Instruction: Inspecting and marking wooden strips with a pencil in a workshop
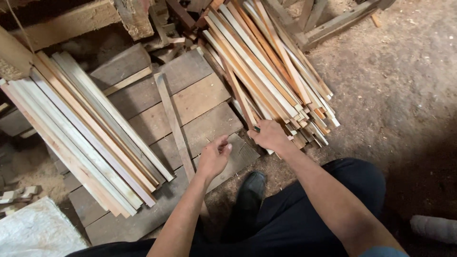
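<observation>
My right hand grips the near end of a thin wooden slat at the lower edge of a big pile of wooden slats. My left hand hovers just to the left, fingers loosely curled and holding nothing, above the flat wooden boards on the floor. A single long slat lies diagonally across those boards beside my left hand.
A second stack of long pale slats lies at the left. My black shoe rests near the boards' edge. Dusty dirt floor spreads to the right. A white sack sits bottom left; rough timber lies at the top.
</observation>
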